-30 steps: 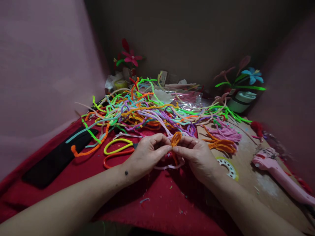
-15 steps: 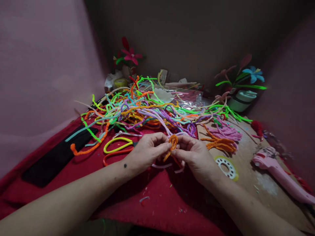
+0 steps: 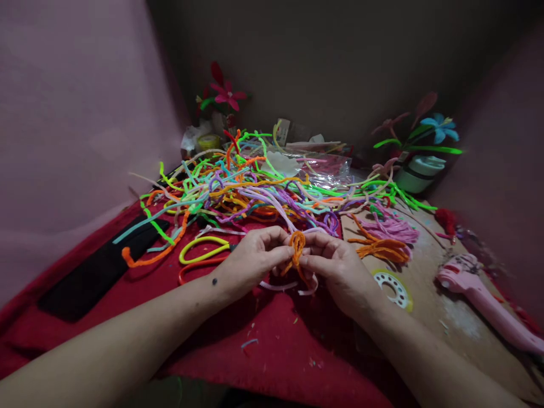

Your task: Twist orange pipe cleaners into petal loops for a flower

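Observation:
Between my two hands is an orange pipe cleaner (image 3: pixel 298 242), bent into a narrow loop with its ends hanging below. My left hand (image 3: pixel 259 253) pinches the loop's left side between thumb and fingers. On the other side my right hand (image 3: pixel 334 259) grips it the same way, thumb towards me. Lilac pipe cleaners (image 3: pixel 278 287) show beneath and behind the hands; whether the fingers also touch them I cannot tell. Scissors (image 3: pixel 204 250) with yellow and red handles lie beside my left hand, partly covered by it.
A tangled heap of coloured pipe cleaners (image 3: pixel 238 195) spreads behind my hands. A cardboard sheet (image 3: pixel 425 317) on the right bears a tape roll (image 3: pixel 393 290), orange pipe cleaners (image 3: pixel 382 249) and a pink glue gun (image 3: pixel 484 303). A black pouch (image 3: pixel 97 272) lies left; a flower pot (image 3: pixel 420 173) stands behind.
The orange loop has turned slightly more upright and shifted a little left between my fingers. Both hands keep their pinch; the things around them stay as they were.

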A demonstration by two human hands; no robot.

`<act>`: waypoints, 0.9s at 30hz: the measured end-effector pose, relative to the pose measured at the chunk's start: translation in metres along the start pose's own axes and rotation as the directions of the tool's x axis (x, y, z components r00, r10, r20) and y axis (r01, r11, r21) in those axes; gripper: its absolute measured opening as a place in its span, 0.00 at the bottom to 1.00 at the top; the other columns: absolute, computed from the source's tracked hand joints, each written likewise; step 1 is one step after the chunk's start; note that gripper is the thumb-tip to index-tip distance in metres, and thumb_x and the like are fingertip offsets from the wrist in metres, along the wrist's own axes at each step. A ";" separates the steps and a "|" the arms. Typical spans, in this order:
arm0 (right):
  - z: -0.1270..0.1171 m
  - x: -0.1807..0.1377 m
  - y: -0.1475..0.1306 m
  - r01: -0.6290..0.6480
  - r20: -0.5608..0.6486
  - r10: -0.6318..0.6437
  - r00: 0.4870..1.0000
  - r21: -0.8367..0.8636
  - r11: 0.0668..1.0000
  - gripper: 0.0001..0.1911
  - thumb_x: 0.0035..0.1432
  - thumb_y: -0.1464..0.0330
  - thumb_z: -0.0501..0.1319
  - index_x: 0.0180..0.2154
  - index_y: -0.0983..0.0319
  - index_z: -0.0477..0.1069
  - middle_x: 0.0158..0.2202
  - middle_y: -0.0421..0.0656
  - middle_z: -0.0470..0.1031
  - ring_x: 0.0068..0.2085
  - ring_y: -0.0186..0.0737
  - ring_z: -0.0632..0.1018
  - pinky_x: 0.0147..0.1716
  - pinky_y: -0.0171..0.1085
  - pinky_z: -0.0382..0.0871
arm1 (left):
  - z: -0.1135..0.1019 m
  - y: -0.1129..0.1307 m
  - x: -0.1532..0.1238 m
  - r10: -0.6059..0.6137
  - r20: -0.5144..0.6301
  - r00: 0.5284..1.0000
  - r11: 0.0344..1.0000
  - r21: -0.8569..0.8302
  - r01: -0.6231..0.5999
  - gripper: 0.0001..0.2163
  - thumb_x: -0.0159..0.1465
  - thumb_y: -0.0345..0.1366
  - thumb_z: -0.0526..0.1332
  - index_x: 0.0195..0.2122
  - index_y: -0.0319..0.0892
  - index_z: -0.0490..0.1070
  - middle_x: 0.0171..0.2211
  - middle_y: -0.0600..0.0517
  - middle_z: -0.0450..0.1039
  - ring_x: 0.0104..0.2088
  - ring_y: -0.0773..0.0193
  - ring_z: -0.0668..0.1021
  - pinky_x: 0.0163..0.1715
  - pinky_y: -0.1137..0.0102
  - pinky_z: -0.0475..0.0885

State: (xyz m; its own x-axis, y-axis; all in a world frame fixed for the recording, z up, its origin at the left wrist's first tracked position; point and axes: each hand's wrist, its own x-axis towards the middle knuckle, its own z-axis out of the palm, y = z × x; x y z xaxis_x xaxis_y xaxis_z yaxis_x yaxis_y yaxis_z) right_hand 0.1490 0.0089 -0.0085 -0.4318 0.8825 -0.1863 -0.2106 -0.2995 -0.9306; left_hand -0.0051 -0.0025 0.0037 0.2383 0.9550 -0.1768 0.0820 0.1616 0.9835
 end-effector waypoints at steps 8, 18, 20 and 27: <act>0.000 -0.001 0.000 -0.032 -0.064 0.030 0.997 -0.029 0.999 0.11 0.41 0.67 0.66 0.29 0.64 0.69 0.19 0.37 0.70 0.17 0.28 0.66 0.17 0.31 0.61 | 0.000 0.001 0.000 0.008 0.001 1.000 1.000 -0.011 -0.008 0.06 0.56 0.34 0.60 0.27 0.37 0.65 0.19 0.58 0.65 0.20 0.74 0.66 0.22 0.77 0.61; -0.001 0.001 0.003 -0.011 -0.069 0.009 0.998 -0.019 1.000 0.11 0.42 0.67 0.67 0.25 0.63 0.65 0.16 0.35 0.67 0.15 0.28 0.66 0.16 0.30 0.61 | 0.000 0.001 0.000 0.020 0.018 1.000 1.000 -0.020 -0.020 0.03 0.55 0.30 0.59 0.27 0.37 0.65 0.20 0.58 0.65 0.20 0.75 0.66 0.22 0.78 0.61; -0.002 0.002 0.004 -0.008 -0.068 0.007 0.998 -0.020 1.000 0.11 0.43 0.67 0.66 0.25 0.63 0.65 0.16 0.35 0.67 0.16 0.28 0.66 0.16 0.30 0.60 | 0.000 0.002 0.000 0.021 0.020 1.000 1.000 -0.008 -0.021 0.03 0.54 0.30 0.59 0.26 0.37 0.65 0.20 0.58 0.66 0.20 0.75 0.66 0.22 0.78 0.61; -0.002 0.002 0.005 -0.012 -0.080 0.008 0.997 -0.045 0.999 0.11 0.43 0.67 0.66 0.23 0.63 0.64 0.15 0.34 0.66 0.15 0.27 0.64 0.16 0.29 0.58 | -0.001 0.002 -0.001 0.007 0.014 1.000 0.999 0.051 -0.007 0.02 0.53 0.29 0.59 0.27 0.37 0.66 0.20 0.58 0.65 0.21 0.73 0.66 0.23 0.76 0.61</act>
State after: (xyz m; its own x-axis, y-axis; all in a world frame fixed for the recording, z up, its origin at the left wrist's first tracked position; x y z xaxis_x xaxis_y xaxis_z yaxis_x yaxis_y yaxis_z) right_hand 0.1489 0.0097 -0.0147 -0.3617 0.9063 -0.2184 -0.1661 -0.2931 -0.9415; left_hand -0.0064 -0.0031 0.0054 0.2527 0.9523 -0.1709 0.1296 0.1417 0.9814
